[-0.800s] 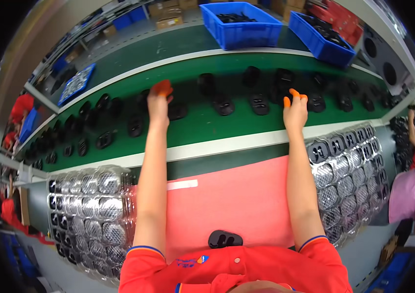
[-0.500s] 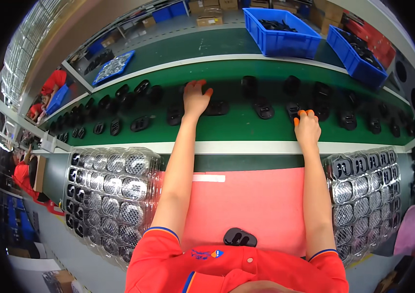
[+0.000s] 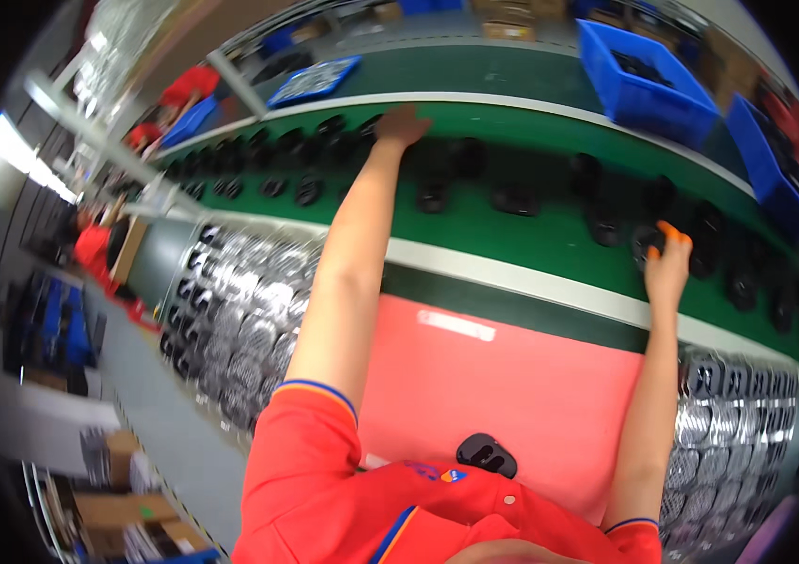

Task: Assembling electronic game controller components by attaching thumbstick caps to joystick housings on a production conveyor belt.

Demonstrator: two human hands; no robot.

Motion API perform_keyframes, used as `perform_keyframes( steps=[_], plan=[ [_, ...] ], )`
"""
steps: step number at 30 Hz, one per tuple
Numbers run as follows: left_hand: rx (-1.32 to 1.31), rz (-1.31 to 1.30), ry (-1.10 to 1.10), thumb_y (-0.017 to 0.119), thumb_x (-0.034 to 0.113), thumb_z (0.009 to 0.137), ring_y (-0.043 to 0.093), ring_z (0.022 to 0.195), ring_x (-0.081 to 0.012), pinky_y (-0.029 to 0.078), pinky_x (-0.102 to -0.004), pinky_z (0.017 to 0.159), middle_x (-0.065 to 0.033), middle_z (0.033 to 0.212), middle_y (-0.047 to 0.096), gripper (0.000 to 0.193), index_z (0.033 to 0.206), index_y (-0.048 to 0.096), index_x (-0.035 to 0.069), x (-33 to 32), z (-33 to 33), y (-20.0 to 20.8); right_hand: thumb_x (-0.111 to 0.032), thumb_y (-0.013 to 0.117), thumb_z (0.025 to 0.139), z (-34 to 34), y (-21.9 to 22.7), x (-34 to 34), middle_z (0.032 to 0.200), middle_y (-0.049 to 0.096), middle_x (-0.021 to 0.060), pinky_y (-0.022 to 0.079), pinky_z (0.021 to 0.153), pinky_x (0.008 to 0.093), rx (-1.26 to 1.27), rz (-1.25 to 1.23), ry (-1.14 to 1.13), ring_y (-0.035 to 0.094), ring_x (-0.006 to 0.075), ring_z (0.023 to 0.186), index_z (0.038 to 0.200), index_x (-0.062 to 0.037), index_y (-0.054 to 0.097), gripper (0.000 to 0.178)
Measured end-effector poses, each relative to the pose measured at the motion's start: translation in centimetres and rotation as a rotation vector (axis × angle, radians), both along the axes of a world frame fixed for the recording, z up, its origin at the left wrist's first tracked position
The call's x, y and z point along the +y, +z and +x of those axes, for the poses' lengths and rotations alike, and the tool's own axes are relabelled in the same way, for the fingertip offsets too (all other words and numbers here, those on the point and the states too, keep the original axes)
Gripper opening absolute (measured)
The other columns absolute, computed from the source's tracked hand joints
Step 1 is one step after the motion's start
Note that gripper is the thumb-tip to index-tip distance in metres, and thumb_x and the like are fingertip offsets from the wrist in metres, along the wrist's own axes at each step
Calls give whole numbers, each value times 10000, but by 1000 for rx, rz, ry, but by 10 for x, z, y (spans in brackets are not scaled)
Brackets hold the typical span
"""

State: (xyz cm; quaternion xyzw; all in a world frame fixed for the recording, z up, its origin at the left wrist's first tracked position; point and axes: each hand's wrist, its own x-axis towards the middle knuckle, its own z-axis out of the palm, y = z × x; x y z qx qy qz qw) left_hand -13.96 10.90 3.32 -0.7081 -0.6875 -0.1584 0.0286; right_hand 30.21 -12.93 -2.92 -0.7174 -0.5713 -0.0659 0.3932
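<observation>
My right hand [image 3: 670, 263], with orange fingertip covers, is closed at the edge of a black oval part [image 3: 644, 242] on the green conveyor belt [image 3: 484, 246]. The thumb and fingers meet at the part's right side. Farther left, my left arm stretches over the belt, and my left hand [image 3: 403, 126] is smeared by motion near its far edge. Black parts lie just beside that hand, but its fingers are too blurred to read. In front of my chest, a black oval piece with slots [image 3: 487, 455] rests on the pink mat [image 3: 512, 381].
Stacked clear plastic trays stand left [image 3: 258, 329] and right [image 3: 728, 418] of the mat. Beyond the belt are blue bins [image 3: 648, 89] and a blue tray of small pieces [image 3: 315, 83]. Another person in red [image 3: 188, 86] is at the far left.
The whole view has turned and shifted. My left hand has moved left along the belt's far side, away from where it was among the black parts. My right hand stays at a black oval part.
</observation>
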Motion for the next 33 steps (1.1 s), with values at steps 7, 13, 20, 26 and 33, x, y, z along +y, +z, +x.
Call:
perform_keyframes(
  steps=[7,13,20,26,33],
  plan=[
    [172,-4,35,565,465,794,553,1083,-316,452,-404,901,-153,1172,578,525,1183,567,113,-137,-107,67,60,476,787,16,-22,4,950,637,141,481,782,363,221,-14,23,624,284,886,1231,-140,524,489],
    [86,-30,548,637,423,754,555,1083,-329,442,-414,899,-192,1135,596,505,1118,599,76,-302,-317,45,84,456,793,38,-46,26,1042,606,135,457,844,295,196,47,56,594,231,977,1162,-73,602,427],
    [217,-223,1084,539,542,808,400,1258,-342,346,-553,977,-173,1319,465,639,1293,451,136,-389,-379,4,108,433,829,41,-51,38,1178,547,180,443,947,327,1651,86,489,547,243,1076,1243,76,464,416],
    [106,334,970,443,388,834,621,897,-366,483,-461,768,-192,935,655,408,947,663,63,-348,-330,35,78,435,840,-25,18,-2,1117,571,167,474,905,312,1541,-54,487,554,239,1045,1169,74,538,345],
    [-2084,134,23,457,453,878,500,1135,-426,422,-527,930,-266,1224,509,620,1177,460,-90,-216,-198,64,0,454,903,-59,29,-11,1083,553,180,570,766,377,1891,-158,586,613,309,922,1146,39,492,250]
  ],
)
